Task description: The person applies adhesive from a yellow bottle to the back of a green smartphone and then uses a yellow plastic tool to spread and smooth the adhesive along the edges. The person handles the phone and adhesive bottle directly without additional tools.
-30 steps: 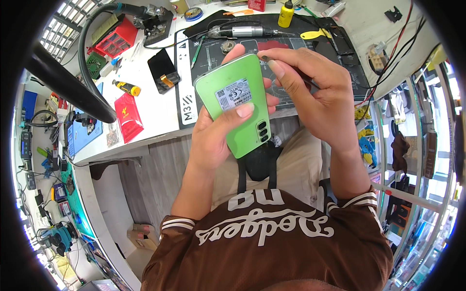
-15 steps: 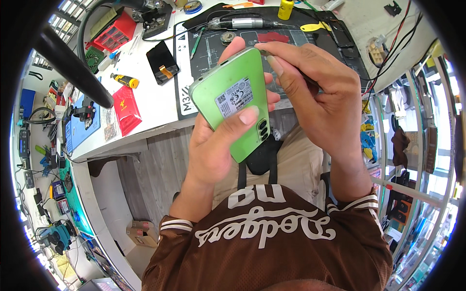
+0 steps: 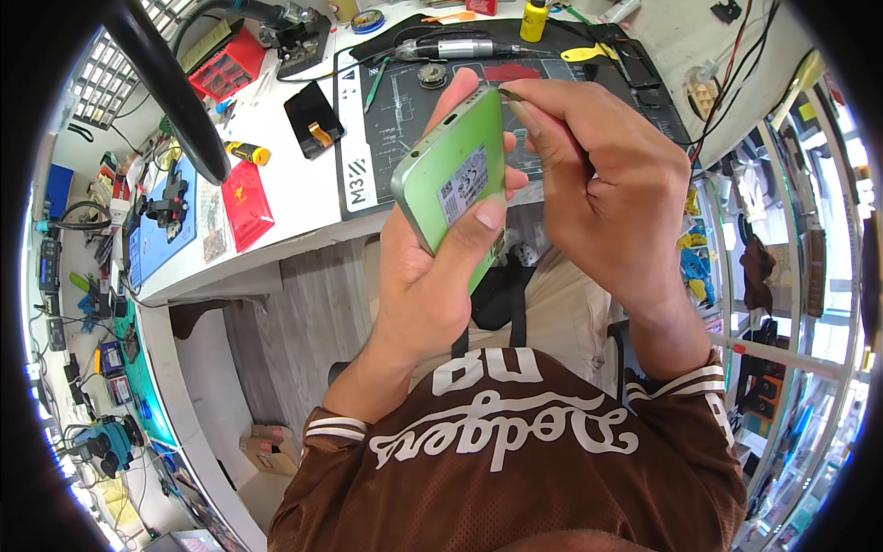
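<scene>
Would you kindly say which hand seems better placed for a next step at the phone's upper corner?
Probably the right hand: it appears to pinch a thin dark tool beside that corner of the green phone, while the left hand is occupied gripping the phone.

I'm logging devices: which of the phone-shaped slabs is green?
The slim rectangular green phone with the white label, in the left hand; the others, a black rectangular panel and a dark rectangular slab, lie unheld.
</scene>
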Demonstrator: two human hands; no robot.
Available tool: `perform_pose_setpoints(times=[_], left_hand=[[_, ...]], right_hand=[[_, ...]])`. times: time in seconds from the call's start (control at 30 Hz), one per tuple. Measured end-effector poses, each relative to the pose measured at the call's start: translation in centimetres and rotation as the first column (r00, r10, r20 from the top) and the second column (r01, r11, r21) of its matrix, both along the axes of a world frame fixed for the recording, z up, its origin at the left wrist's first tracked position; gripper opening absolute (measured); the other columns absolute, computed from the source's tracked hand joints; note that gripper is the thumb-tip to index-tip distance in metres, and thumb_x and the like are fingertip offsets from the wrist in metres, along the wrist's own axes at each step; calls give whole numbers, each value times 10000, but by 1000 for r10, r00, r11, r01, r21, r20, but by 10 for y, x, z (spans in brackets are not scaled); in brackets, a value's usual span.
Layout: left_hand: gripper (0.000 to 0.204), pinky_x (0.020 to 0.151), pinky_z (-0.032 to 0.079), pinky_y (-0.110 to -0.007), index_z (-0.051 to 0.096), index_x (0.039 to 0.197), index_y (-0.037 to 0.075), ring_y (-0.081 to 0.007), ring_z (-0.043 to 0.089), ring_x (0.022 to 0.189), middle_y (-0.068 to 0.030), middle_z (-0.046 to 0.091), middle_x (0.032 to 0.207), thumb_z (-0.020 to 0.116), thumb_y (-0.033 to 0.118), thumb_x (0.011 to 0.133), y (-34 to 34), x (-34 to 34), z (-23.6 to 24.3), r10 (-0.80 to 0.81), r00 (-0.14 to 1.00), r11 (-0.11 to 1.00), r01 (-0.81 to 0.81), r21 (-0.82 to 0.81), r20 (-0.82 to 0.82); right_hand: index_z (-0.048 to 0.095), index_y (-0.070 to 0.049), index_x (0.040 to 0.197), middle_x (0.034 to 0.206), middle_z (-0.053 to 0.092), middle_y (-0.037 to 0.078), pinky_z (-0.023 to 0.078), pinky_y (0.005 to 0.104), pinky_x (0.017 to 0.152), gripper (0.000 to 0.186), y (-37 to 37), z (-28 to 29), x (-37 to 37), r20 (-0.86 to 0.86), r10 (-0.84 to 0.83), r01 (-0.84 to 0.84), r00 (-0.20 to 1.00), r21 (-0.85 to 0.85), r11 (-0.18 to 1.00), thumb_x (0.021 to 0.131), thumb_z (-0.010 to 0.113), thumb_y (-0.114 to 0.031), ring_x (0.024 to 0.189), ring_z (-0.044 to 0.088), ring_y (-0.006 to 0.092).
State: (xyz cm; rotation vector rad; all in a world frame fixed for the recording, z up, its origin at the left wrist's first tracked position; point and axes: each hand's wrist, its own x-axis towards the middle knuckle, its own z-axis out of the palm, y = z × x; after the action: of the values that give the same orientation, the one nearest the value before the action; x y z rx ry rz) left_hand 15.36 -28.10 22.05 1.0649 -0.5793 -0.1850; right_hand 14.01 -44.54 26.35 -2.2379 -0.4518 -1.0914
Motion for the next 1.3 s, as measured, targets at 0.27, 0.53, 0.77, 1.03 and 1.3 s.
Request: perform_pose_setpoints(times=[0.27, 0.53, 0.77, 1.03, 1.3], left_hand=[[754, 1056, 497, -372, 302, 1675, 14, -196, 617, 1149, -154, 543, 1451, 632, 140, 1008, 2, 0, 9, -13, 999, 1000, 13, 7, -42], [766, 1038, 519, -378, 300, 1680, 31, -191, 643, 1113, -149, 589, 1374, 624, 132, 993, -1, 6, 14, -4, 1000, 1000, 4, -11, -25], [785, 1009, 561, -387, 312, 1670, 23, -201, 691, 1091, -160, 631, 1354, 636, 130, 963, -1, 16, 14, -40, 998, 999, 39, -10, -47], [914, 1006, 566, -391, 246, 1694, 53, -260, 676, 1149, -193, 636, 1298, 647, 117, 875, 1, 25, 18, -115, 981, 993, 111, -36, -154], [726, 1011, 569, -398, 366, 1636, -16, -193, 680, 1108, -167, 555, 1504, 617, 99, 964, -6, 29, 11, -11, 1000, 999, 10, -33, -7]], right_hand=[[760, -1, 1087, 935, 759, 136, 574, 318, 708, 165, -6, 9, 1, -12, 16, -18, 1000, -102, 995, 944, 702, 57, 768, 731, 272], [756, 9, 1085, 917, 759, 136, 574, 307, 714, 162, -6, 18, 4, -34, 4, -8, 999, -106, 994, 947, 683, 56, 773, 740, 235], [751, 28, 1092, 862, 751, 94, 553, 262, 689, 141, -14, 26, 7, -211, 78, -74, 974, 30, 997, 989, 655, 37, 738, 700, 128], [755, 24, 1104, 852, 754, 93, 548, 259, 680, 135, -17, 35, 8, -284, 60, -56, 957, 22, 998, 998, 671, 13, 745, 706, 116], [758, -4, 1079, 944, 765, 143, 578, 322, 713, 138, -13, 22, 18, -6, -43, 41, 999, -197, 980, 954, 707, 25, 794, 748, 267]])
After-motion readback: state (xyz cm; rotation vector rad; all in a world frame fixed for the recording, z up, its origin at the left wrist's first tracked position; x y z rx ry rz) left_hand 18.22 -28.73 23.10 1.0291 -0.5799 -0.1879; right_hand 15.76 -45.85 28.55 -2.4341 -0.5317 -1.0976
